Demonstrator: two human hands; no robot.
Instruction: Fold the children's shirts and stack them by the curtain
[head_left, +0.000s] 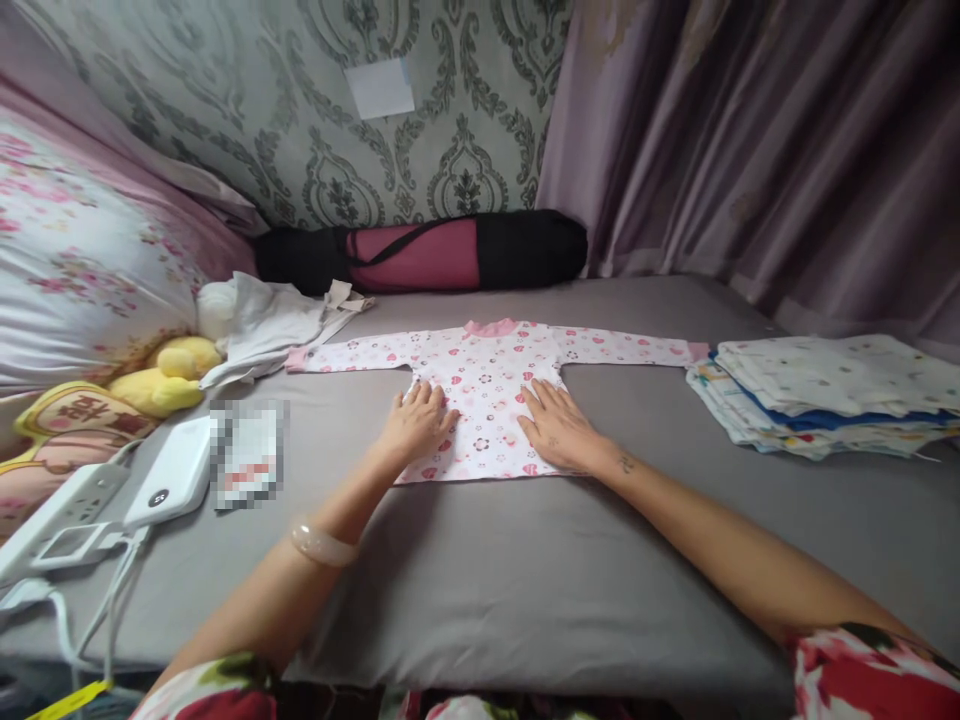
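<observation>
A small white baby shirt [487,375] with pink hearts and a pink collar lies flat on the grey bed sheet [480,560], both sleeves spread out sideways. My left hand [415,420] rests flat on the shirt's lower left side, fingers stretched out. My right hand [556,425] lies flat on its lower right side, fingers apart. Neither hand holds anything. A pale bangle [322,542] sits on my left wrist.
A stack of folded cloths [825,392] lies at the right. A black and pink roll bag [424,252] lies against the wall. At the left are a white garment [262,322], a yellow plush toy [166,374], a floral pillow [75,260], a power bank [171,470] and a power strip [60,510].
</observation>
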